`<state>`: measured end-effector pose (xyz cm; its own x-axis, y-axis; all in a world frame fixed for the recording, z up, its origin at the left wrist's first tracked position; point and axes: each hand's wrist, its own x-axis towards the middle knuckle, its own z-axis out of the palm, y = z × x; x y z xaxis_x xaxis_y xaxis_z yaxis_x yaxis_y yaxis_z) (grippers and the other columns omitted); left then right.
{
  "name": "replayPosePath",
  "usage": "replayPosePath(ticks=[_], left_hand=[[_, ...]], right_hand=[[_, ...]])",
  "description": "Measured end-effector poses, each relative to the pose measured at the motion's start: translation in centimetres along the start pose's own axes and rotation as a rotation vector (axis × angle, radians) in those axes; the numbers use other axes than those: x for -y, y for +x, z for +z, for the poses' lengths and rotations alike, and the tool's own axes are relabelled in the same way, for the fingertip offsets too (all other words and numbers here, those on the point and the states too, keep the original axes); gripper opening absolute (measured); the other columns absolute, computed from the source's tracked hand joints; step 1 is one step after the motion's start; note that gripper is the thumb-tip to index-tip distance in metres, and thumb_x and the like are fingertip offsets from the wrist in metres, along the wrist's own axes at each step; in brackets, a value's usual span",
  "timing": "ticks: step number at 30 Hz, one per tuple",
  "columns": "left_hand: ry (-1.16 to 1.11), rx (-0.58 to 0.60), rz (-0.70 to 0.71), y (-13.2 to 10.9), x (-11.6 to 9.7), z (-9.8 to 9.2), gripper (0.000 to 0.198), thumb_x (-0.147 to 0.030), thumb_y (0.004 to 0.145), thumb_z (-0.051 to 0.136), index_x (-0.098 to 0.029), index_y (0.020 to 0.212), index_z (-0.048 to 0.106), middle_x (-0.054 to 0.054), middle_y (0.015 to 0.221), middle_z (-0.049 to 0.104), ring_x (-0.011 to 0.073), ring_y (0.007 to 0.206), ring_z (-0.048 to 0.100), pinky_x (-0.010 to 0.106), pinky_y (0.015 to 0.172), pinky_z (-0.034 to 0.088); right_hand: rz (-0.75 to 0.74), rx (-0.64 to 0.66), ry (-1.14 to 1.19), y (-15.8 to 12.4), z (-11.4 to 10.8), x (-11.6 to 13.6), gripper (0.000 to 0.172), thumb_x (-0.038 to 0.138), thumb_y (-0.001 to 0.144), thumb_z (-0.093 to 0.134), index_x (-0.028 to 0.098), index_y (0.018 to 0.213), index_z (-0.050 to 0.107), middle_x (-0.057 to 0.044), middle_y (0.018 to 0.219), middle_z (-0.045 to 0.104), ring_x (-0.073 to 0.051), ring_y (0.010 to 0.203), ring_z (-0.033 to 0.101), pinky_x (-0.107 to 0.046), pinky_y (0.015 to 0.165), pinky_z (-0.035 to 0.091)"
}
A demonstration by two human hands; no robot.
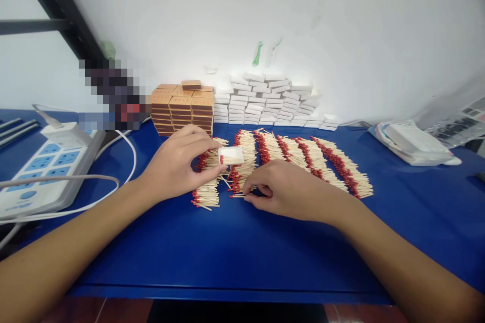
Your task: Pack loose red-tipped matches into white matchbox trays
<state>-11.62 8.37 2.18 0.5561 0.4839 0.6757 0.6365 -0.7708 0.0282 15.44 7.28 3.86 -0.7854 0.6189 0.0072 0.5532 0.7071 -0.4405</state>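
Between the thumb and fingers of my left hand is a small white matchbox tray, tilted toward me, with some matches lying along its lower side. My right hand is beside it, thumb and forefinger pinched on a match at the near end of a row. Red-tipped matches lie in several long rows on the blue table, running from behind my hands to the right. Another row of matches lies partly under my left hand.
Brown matchboxes are stacked against the wall, with one lying on top. White matchbox trays are piled beside them. A power strip with white cables is on the left of the blue table. Plastic packets lie on the right.
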Motion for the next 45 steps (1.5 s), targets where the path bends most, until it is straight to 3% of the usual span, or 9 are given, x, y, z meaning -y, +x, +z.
replayPosePath(ticks=[10, 15, 24, 45], left_hand=[[-0.013, 0.011, -0.002, 0.0, 0.0, 0.1, 0.033, -0.038, 0.093, 0.078, -0.019, 0.119, 0.073, 0.008, 0.102, 0.078, 0.0240, 0.100, 0.069, 0.041, 0.093, 0.058], [-0.020, 0.010, -0.006, 0.0, 0.0, 0.1, 0.032, -0.038, 0.093, 0.078, -0.020, 0.119, 0.073, 0.007, 0.101, 0.078, 0.0233, 0.098, 0.068, 0.041, 0.092, 0.058], [0.006, 0.005, 0.019, 0.1, -0.1, 0.1, 0.034, -0.038, 0.093, 0.079, -0.017, 0.119, 0.073, 0.008, 0.101, 0.078, 0.0236, 0.099, 0.069, 0.040, 0.093, 0.058], [-0.014, 0.005, 0.028, 0.0, -0.1, 0.0, 0.035, -0.036, 0.092, 0.079, -0.016, 0.120, 0.074, 0.009, 0.102, 0.077, 0.0239, 0.100, 0.068, 0.040, 0.092, 0.059]], right_hand=[[0.033, 0.028, -0.018, 0.0, -0.1, 0.2, 0.014, 0.012, 0.090, 0.064, 0.020, 0.080, 0.070, 0.001, 0.078, 0.067, -0.013, 0.065, 0.052, -0.028, 0.063, 0.032], [0.101, 0.087, 0.003, -0.5, -1.0, 0.1, 0.015, 0.007, 0.082, 0.065, 0.021, 0.078, 0.069, 0.001, 0.077, 0.069, -0.013, 0.066, 0.054, -0.027, 0.060, 0.035], [0.115, 0.092, -0.016, -0.3, -0.4, -0.2, 0.015, 0.011, 0.085, 0.062, 0.021, 0.074, 0.059, 0.004, 0.071, 0.061, -0.012, 0.061, 0.047, -0.028, 0.056, 0.031], [0.070, 0.033, 0.016, -0.3, -0.3, 0.7, 0.017, 0.015, 0.094, 0.060, 0.019, 0.079, 0.064, 0.003, 0.075, 0.062, -0.011, 0.064, 0.048, -0.027, 0.064, 0.032]])
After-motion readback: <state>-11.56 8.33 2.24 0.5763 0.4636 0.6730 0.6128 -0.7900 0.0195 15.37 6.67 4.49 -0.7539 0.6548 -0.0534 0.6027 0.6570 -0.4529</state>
